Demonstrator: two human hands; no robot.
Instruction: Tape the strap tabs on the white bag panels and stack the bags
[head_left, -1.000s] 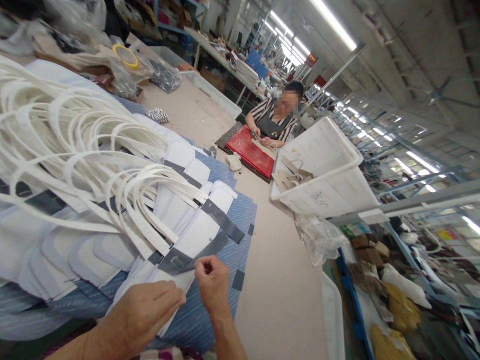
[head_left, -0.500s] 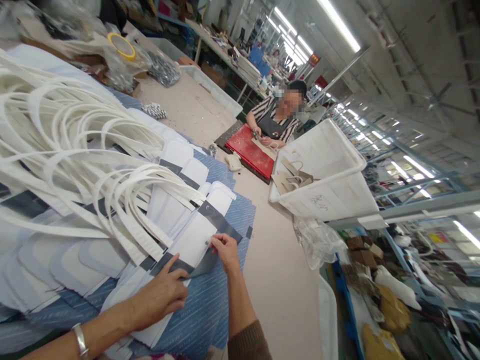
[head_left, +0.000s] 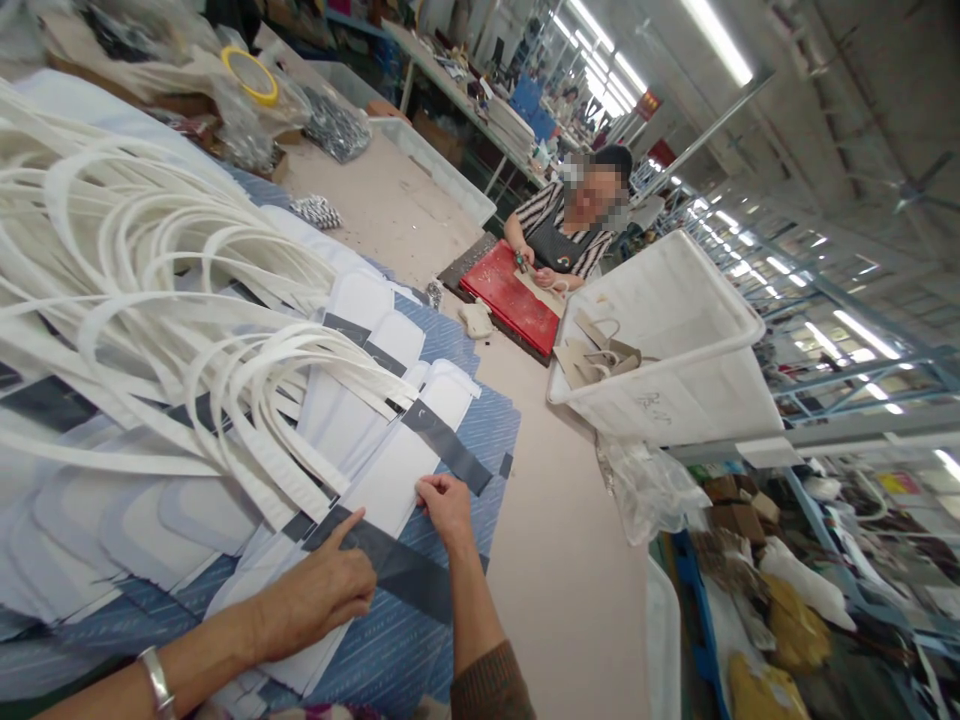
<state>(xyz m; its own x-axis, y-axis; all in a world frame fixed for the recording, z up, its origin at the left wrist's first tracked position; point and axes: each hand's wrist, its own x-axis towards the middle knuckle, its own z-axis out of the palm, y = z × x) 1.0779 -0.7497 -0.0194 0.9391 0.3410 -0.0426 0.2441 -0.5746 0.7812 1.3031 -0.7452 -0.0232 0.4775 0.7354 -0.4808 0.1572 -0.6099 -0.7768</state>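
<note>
Left hand [head_left: 331, 582] points 1 finger over a dark strip [head_left: 412, 578], right hand [head_left: 450, 512] pinches (can't tell what) near the table's [head_left: 562, 570] edge, lights [head_left: 718, 40] overhead.

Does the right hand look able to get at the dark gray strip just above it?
Probably yes: that dark gray strip lies uncovered just beyond the right hand, nothing seems to stand between them, and the white straps loop away to the left.

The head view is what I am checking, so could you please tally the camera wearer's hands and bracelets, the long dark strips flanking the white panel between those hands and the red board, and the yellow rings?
Left hand and right hand: 2
Upper dark strip and lower dark strip: 2
Silver bracelet: 1
Yellow ring: 1
Total: 6
</note>
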